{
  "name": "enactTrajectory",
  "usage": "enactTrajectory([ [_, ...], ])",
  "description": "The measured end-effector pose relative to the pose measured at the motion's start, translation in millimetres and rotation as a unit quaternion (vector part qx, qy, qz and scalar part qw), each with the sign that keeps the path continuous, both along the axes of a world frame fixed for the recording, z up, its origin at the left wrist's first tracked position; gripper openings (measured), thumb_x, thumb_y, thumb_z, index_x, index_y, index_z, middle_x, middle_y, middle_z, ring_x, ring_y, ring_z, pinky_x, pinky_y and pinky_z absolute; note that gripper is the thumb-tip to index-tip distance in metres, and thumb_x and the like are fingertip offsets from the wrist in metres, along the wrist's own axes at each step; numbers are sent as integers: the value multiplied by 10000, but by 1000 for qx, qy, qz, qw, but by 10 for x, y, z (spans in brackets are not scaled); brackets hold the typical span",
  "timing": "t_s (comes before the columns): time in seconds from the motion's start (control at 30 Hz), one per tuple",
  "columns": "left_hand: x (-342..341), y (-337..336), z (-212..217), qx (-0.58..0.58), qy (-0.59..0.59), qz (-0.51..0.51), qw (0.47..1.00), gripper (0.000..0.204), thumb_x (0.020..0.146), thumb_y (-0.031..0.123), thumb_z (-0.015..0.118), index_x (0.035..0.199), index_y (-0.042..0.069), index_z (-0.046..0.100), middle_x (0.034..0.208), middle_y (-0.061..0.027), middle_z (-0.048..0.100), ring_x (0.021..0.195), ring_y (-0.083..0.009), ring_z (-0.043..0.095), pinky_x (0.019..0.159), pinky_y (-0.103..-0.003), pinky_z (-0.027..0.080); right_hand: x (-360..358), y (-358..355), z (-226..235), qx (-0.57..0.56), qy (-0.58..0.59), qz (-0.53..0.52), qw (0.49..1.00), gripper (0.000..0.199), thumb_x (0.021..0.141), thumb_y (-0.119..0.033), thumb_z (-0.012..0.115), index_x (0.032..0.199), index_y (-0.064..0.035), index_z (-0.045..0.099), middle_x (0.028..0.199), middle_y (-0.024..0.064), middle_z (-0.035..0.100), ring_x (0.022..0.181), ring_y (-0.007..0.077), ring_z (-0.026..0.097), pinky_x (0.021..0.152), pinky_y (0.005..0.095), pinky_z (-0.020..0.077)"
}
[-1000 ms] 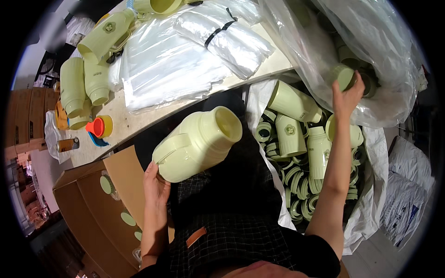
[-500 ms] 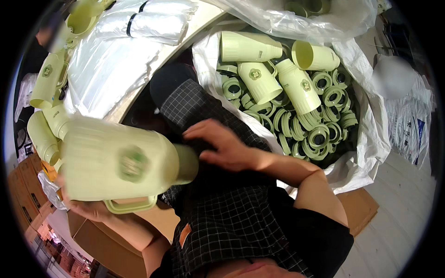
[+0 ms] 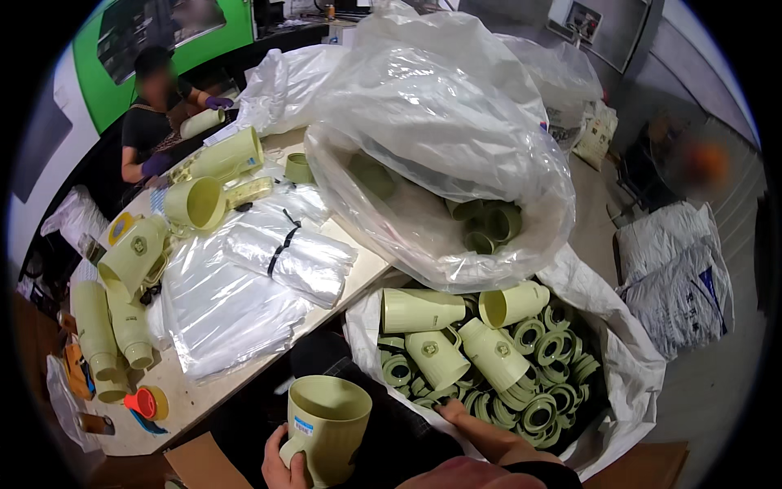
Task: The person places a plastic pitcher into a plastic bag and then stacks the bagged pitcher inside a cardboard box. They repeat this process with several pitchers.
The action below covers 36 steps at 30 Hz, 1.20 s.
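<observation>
My left hand (image 3: 285, 461) grips a pale green jug shell (image 3: 330, 436) low on its left side, around the handle. The shell stands wide open end up, with a small blue and white sticker below the rim. At the near left edge of a white woven sack (image 3: 627, 359), my right hand (image 3: 453, 413) reaches into the green ring-shaped parts (image 3: 538, 413). Its fingers are curled in, and whatever they hold is too small to make out. Several jug shells, such as one lying tilted (image 3: 494, 354), rest on top of the rings.
The table (image 3: 195, 411) at left carries stacked clear plastic bags (image 3: 232, 318), more jug shells (image 3: 134, 257) and a red-orange ring (image 3: 141, 402). Behind the sack bulges a large clear bag (image 3: 432, 90) with green shells inside. A co-worker (image 3: 159, 114) in purple gloves handles a shell at the far left.
The view has tilted up. The jug shell in my left hand has turned from lying sideways to open end up. My right hand has moved from beside it to the rings in the sack.
</observation>
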<state>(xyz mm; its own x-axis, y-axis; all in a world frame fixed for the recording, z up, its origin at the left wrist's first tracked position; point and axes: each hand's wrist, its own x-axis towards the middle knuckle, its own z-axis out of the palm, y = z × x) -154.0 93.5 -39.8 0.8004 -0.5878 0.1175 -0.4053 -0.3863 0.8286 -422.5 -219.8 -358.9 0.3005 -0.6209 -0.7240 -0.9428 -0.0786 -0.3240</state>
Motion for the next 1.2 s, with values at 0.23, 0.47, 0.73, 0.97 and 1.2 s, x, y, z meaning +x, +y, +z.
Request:
enactTrajectory([
  [0.23, 256, -18, 95, -96, 114, 11, 989, 495, 1012, 385, 491, 1254, -41, 561, 1175, -161, 633, 1090, -246, 598, 970, -369, 450, 1004, -819, 1935, -122, -228, 50, 965, 679, 829, -509, 698, 1203, 51, 612, 1145, 277, 667, 1079, 396, 647, 934, 441, 501],
  [0.47, 223, -1, -48, -148, 164, -73, 972, 414, 948, 149, 561, 1332, -6, 548, 1400, -216, 569, 1259, -307, 581, 1047, -390, 438, 2256, 97, 3625, -135, -575, 425, 686, 625, 872, -475, 670, 1305, -28, 606, 905, 122, 541, 858, 312, 491, 780, 394, 423],
  [0.73, 239, 257, 30, -176, 260, -69, 947, 340, 972, 111, 583, 1302, 31, 561, 1399, -211, 573, 1250, -270, 595, 1040, -356, 458, 2057, 506, 3605, -124, -568, 508, 635, 660, 921, -558, 590, 1297, -17, 641, 868, 75, 562, 791, 248, 491, 725, 355, 408],
  [0.97, -2, 210, -21, -111, 173, -35, 978, 398, 928, 170, 648, 1298, 58, 557, 1425, -220, 539, 1070, -311, 687, 865, -358, 554, 1907, 640, 3666, -128, -551, 481, 669, 568, 997, -472, 521, 1312, -9, 621, 852, 90, 552, 804, 249, 482, 745, 369, 402],
  [1.2, -60, 290, 74, -65, 130, -27, 989, 591, 862, 227, 701, 1380, 54, 476, 1369, -232, 562, 997, -379, 693, 827, -404, 572, 2091, 804, 3940, -107, -477, 505, 711, 579, 998, -441, 489, 1300, 42, 591, 866, 147, 531, 821, 315, 493, 763, 409, 418],
])
